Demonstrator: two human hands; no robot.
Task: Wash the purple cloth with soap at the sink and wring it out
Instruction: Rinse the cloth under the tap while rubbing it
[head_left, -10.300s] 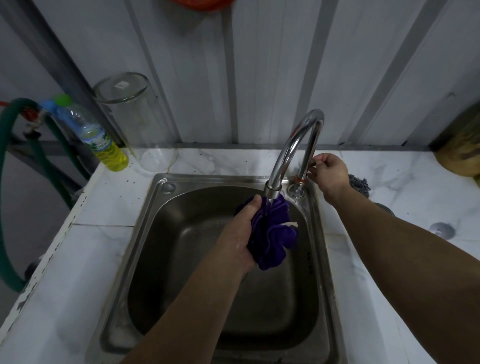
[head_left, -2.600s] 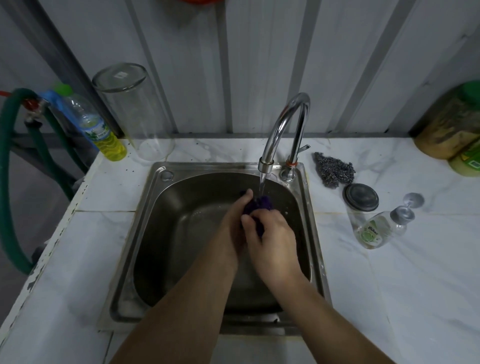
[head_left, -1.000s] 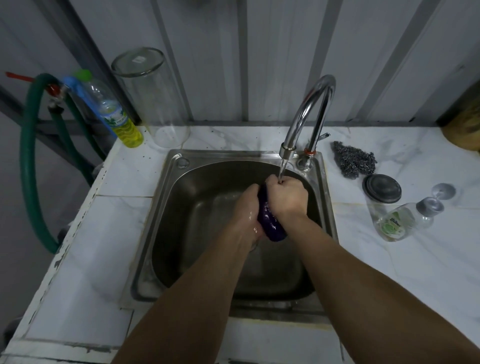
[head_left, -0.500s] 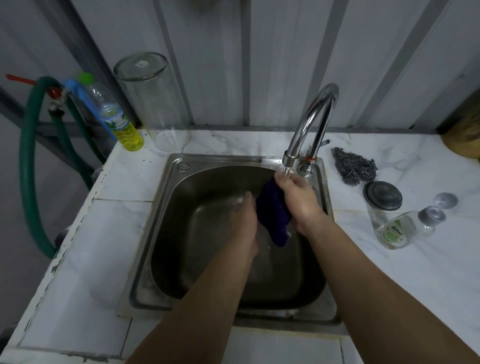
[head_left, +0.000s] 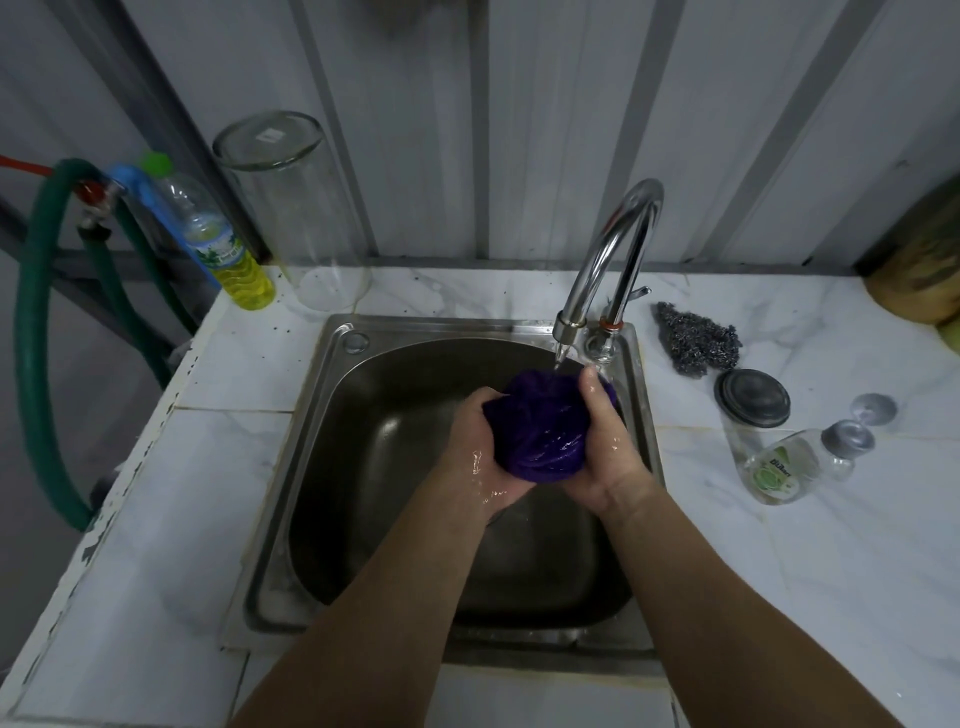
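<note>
The purple cloth is bunched into a wet ball over the steel sink, right under the chrome tap. A thin stream of water falls from the spout onto it. My left hand cups the cloth from the left and below. My right hand presses it from the right, thumb pointing up beside the stream. Both hands are wet. A clear soap bottle lies on its side on the counter to the right of the sink.
On the right counter lie a steel wool scourer, a dark round lid and a small cap. At the back left stand a yellow liquid bottle and a tall clear glass container. A green hose hangs at the left edge.
Half a second ago the cloth hung loose from my right hand. Now both hands hold it gathered into a ball under the running water.
</note>
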